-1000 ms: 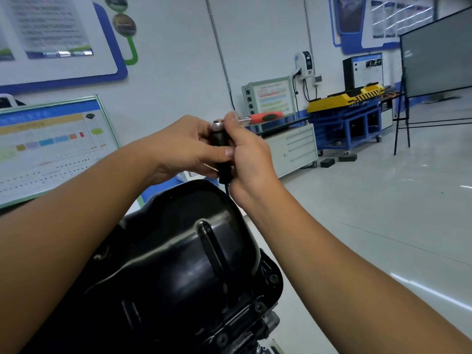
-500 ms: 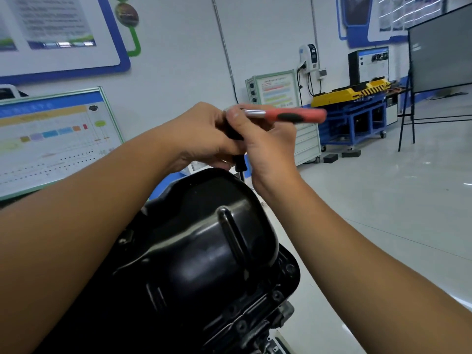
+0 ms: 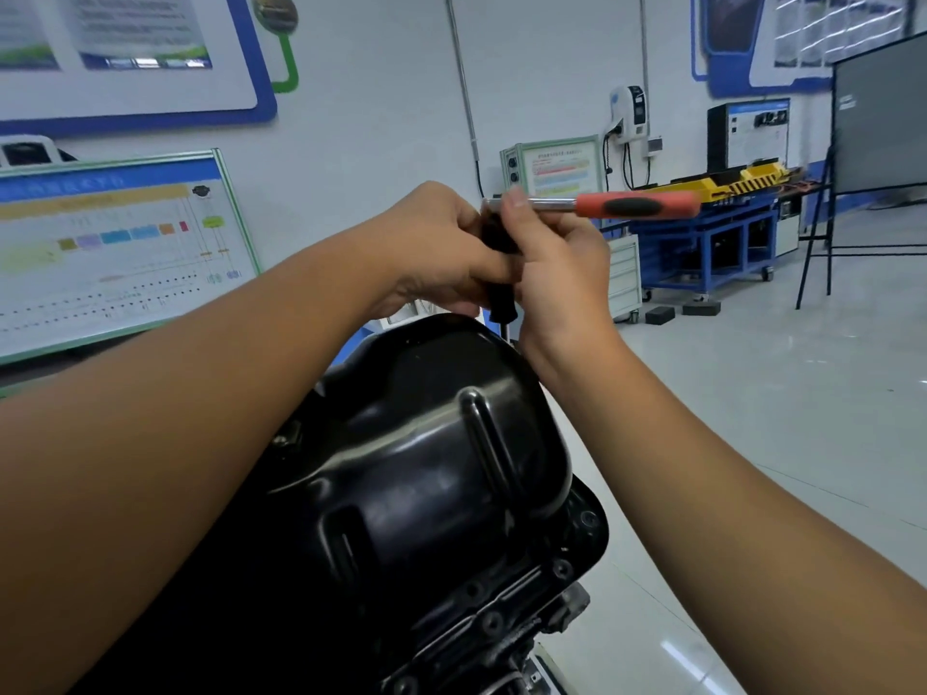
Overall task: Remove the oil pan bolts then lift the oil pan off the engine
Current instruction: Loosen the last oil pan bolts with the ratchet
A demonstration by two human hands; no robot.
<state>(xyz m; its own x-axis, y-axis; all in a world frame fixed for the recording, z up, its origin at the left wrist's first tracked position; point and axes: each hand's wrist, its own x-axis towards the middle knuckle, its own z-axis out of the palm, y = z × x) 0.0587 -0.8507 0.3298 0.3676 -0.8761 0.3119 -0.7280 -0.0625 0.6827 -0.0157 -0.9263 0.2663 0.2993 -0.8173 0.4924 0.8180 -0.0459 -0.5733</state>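
Red ratchet handle has swung further right, both hands gripping

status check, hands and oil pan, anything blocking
Both hands on the ratchet: left hand grips the black extension, right hand steadies the head. Oil pan seated on engine, far-edge bolt hidden. Nothing blocking.

Glossy pale floor, blue wheeled workbench standing on it, two dark blocks just beside
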